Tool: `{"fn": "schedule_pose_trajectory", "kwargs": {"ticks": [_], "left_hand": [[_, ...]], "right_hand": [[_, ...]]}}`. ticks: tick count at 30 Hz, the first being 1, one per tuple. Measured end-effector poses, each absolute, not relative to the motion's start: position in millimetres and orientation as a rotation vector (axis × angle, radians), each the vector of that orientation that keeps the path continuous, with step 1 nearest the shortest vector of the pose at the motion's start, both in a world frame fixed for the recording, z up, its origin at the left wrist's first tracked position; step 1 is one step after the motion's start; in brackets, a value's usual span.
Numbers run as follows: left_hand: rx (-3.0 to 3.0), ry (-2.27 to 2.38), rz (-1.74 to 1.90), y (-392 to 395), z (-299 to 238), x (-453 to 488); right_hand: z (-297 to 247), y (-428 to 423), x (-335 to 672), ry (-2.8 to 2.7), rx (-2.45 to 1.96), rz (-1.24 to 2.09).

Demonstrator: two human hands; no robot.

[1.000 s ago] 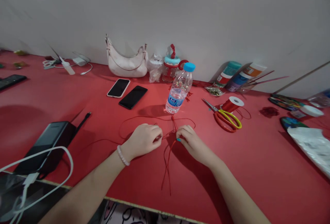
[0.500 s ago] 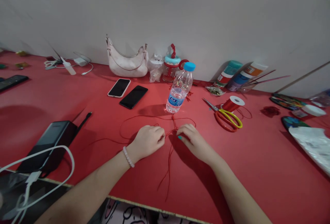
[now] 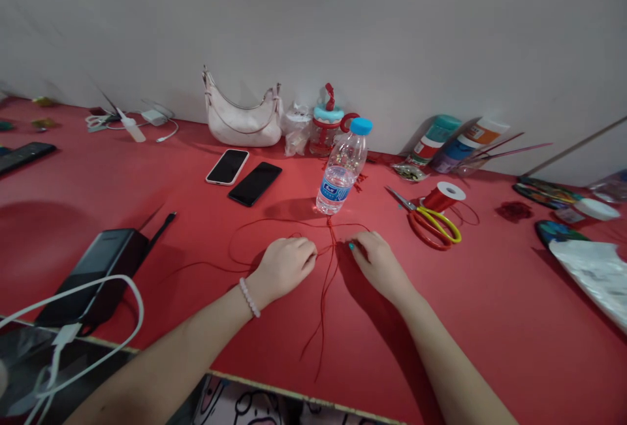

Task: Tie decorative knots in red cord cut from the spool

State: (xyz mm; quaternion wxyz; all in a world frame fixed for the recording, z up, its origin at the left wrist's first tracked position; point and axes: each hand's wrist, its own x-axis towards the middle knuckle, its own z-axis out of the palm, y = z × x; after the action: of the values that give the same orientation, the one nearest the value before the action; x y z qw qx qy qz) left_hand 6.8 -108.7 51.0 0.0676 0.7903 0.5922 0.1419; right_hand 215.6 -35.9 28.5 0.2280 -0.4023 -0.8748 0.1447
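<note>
My left hand (image 3: 285,269), with a pale bead bracelet at the wrist, is closed on a thin red cord (image 3: 323,301), its fingertips mostly hidden. To the right, my right hand (image 3: 376,267) pinches another part of the cord between thumb and finger. Between the hands the strands run up to a small knotted stretch at the foot of a water bottle (image 3: 336,183) with a blue cap. Loose ends trail toward the table's front edge, and one loop curves out to the left.
Scissors (image 3: 435,224) and a spool of red cord (image 3: 443,196) lie to the right. Two phones (image 3: 255,183), a white handbag (image 3: 242,121) and a lidded cup (image 3: 326,128) are behind. At left is a black power bank (image 3: 93,275) with a white cable. Paint bottles (image 3: 435,138) lean on the wall.
My right hand has shifted slightly right and up, away from the hanging strands. My left hand has moved a little to the right. The cord still runs between them.
</note>
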Motion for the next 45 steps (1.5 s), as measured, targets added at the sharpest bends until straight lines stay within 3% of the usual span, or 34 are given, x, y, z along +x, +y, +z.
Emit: {"fn": "schedule_pose_trajectory", "kwargs": {"ticks": [25, 31, 34, 40, 45], "left_hand": [[2.372, 1.744, 0.415, -107, 48, 9], [2.375, 1.708, 0.595, -107, 42, 0], [2.354, 1.703, 0.685, -106, 40, -5], [2.383, 1.766, 0.641, -106, 40, -10], [2.375, 1.937, 0.545, -105, 36, -8]], "right_hand": [[12, -28, 204, -2.254, -1.294, 0.32], [24, -16, 223, -1.485, -1.224, 0.885], [27, -4, 244, -0.984, -1.128, 1.015], [28, 13, 288, -0.555, -1.09, 0.687], [27, 5, 274, -1.281, -1.269, 0.432]]}}
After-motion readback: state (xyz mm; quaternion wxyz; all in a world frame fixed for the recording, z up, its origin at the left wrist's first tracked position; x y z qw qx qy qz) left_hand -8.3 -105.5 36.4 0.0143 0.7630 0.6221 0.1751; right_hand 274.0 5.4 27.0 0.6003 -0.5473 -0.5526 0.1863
